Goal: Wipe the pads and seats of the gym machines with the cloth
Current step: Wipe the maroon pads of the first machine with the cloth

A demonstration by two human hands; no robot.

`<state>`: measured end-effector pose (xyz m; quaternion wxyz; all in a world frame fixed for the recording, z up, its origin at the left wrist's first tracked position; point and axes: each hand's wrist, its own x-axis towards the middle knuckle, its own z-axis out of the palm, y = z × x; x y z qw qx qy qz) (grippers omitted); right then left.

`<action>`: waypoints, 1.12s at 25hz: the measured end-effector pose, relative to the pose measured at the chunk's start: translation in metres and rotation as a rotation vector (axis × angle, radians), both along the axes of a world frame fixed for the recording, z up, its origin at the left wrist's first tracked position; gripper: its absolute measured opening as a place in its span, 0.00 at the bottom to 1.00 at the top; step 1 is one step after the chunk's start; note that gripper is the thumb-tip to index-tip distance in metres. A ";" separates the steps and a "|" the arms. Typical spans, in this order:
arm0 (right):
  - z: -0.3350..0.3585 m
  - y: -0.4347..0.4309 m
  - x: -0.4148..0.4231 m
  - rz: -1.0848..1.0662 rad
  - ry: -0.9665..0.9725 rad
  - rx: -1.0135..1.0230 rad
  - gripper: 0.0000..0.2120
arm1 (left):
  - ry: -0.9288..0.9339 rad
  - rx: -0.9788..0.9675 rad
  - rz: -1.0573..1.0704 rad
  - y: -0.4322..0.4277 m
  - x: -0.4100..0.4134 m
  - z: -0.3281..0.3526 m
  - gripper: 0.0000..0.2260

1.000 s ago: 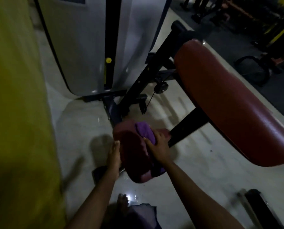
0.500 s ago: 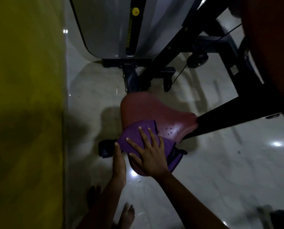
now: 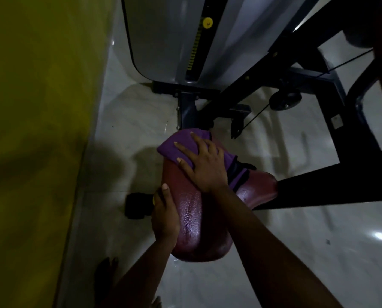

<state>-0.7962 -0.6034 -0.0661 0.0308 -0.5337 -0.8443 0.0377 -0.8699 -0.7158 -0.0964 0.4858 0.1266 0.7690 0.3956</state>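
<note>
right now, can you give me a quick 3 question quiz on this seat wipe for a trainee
1. True or false: the right hand presses the purple cloth onto the maroon seat with its fingers spread.
2. What is the left hand doing? A) gripping the seat's left edge B) holding the cloth C) hanging free
3. Fill in: seen from the person, the cloth lies on the seat's ___ end (near or far).

Key: 1 true; 2 A; 3 far
</note>
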 end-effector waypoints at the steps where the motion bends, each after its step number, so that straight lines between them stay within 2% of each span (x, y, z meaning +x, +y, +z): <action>1: -0.001 -0.010 -0.002 0.020 -0.015 0.053 0.23 | 0.010 0.001 0.011 0.000 0.000 0.001 0.34; 3: -0.008 -0.035 -0.006 0.180 -0.062 0.145 0.21 | 0.016 -0.006 0.033 0.001 -0.001 0.001 0.28; 5: -0.011 -0.033 -0.007 0.352 -0.056 0.141 0.19 | 0.032 -0.002 0.031 0.001 0.000 0.001 0.26; 8: -0.008 0.011 -0.018 0.374 -0.033 0.071 0.20 | 0.078 -0.011 -0.002 0.000 0.001 0.002 0.25; 12: -0.012 0.043 -0.022 0.221 -0.006 0.029 0.23 | 0.094 0.004 -0.025 -0.001 0.001 0.001 0.38; 14: -0.010 0.054 -0.015 0.089 0.004 -0.001 0.26 | 0.114 0.005 -0.040 -0.001 0.002 0.002 0.40; 19: -0.006 0.052 0.010 -0.217 -0.045 -0.087 0.24 | 0.122 0.042 -0.041 -0.002 0.002 0.005 0.39; 22: -0.001 0.032 0.028 -0.346 -0.049 -0.115 0.26 | 0.127 0.043 -0.032 -0.003 0.002 0.006 0.33; 24: 0.000 -0.001 0.038 -0.380 -0.072 -0.017 0.26 | 0.131 0.045 -0.040 -0.003 0.003 0.008 0.31; 26: 0.000 -0.040 0.053 -0.349 -0.069 0.103 0.26 | 0.127 0.062 -0.034 -0.004 0.003 0.008 0.33; 28: -0.003 -0.061 0.076 -0.299 -0.070 0.124 0.24 | 0.114 0.067 -0.032 -0.004 0.004 0.005 0.34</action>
